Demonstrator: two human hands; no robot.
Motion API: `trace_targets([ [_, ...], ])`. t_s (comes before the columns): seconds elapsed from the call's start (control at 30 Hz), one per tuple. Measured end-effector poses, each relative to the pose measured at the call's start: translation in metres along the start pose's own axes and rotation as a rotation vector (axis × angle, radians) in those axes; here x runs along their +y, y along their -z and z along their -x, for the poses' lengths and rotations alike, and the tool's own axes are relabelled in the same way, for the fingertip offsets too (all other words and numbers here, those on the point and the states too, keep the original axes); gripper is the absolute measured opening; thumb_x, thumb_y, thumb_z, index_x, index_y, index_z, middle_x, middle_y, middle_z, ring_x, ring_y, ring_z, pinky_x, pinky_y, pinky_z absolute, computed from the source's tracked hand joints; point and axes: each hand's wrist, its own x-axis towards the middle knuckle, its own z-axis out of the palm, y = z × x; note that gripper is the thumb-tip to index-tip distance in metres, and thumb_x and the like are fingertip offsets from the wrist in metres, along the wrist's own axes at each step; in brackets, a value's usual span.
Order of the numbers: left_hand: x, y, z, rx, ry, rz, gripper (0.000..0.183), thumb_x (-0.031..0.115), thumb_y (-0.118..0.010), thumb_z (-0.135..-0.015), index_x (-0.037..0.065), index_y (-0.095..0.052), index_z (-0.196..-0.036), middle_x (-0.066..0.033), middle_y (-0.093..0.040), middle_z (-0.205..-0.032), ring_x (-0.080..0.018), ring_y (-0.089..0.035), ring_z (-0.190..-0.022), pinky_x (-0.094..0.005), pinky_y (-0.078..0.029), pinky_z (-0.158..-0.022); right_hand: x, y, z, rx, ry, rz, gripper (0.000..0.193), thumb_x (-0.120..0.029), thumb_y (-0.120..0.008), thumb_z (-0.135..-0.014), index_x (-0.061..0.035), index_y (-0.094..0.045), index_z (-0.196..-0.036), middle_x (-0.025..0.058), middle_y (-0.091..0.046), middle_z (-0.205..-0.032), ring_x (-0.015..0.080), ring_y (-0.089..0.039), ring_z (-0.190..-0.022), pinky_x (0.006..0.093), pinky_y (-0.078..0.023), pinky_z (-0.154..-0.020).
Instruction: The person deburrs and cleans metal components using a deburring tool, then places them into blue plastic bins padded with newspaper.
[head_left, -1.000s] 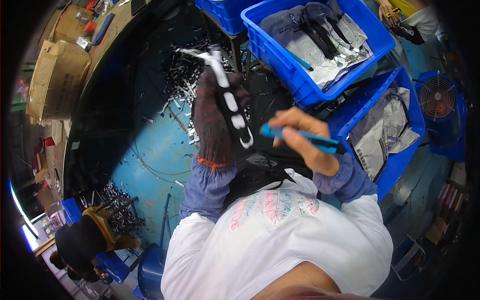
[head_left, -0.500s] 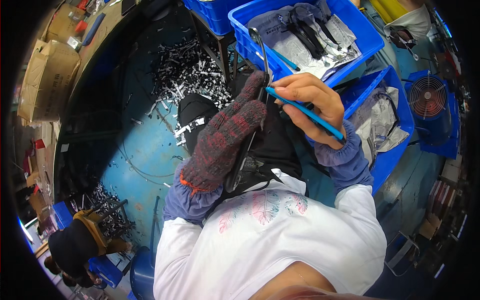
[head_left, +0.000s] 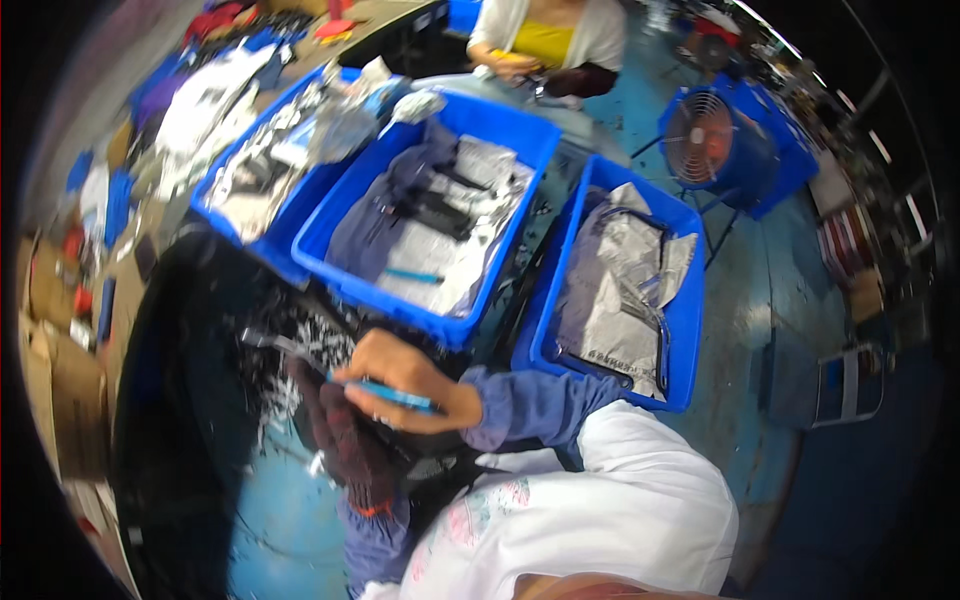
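Note:
My left hand (head_left: 350,445), in a dark red and grey knitted glove, is closed around a long, thin dark part (head_left: 275,343). The part's rounded, shiny end sticks out past the fingers. Bare-fingered, my right hand (head_left: 420,365) grips a slim blue-handled tool (head_left: 398,394) close beside the glove. The tool's tip is blurred, so contact with the part is unclear. Just beyond my hands stands a blue bin (head_left: 395,292) holding dark parts, crumpled wrapping and another blue stick-like tool (head_left: 413,275).
To the right is a second blue bin (head_left: 692,310) with black curved rods and wrapping. A third blue bin (head_left: 225,222) sits at the left. Across the bins sits a person (head_left: 570,40), hands on something dark. A fan (head_left: 700,140) stands far right. Scraps (head_left: 275,410) litter the floor.
The view has swung, so the bins, fan and co-worker now show more fully. My hands appear lower and further left, still holding the part and the blue tool.

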Motion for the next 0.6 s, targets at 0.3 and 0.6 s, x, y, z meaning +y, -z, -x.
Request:
trace_targets([
  [0.3, -0.030, 0.008, -0.010, 0.331, 0.054, 0.218, 0.053, 0.038, -0.044, -0.100, -0.002, -0.048, -0.135, -0.0129, -0.052, -0.135, -0.0099, -0.052, -0.081, -0.0228, -0.041, -0.073, -0.030, -0.014, 0.068, -0.181, -0.101, -0.142, 0.021, -0.008, -0.057, -0.093, 0.0044, -0.053, -0.110, 0.0191, -0.057, -0.102, 0.0359, -0.060, -0.097, 0.0400, -0.050, -0.082],
  [0.6, -0.046, 0.019, -0.018, 0.382, 0.451, 0.189, 0.044, 0.036, -0.050, -0.098, 0.007, -0.049, -0.131, -0.0084, -0.059, -0.099, -0.0130, -0.055, -0.074, -0.0242, -0.046, -0.060, -0.020, -0.023, 0.073, -0.225, 0.103, -0.053, 0.023, -0.011, -0.052, -0.098, -0.0015, -0.047, -0.118, 0.0142, -0.050, -0.115, 0.0256, -0.058, -0.109, 0.0292, -0.050, -0.087],
])
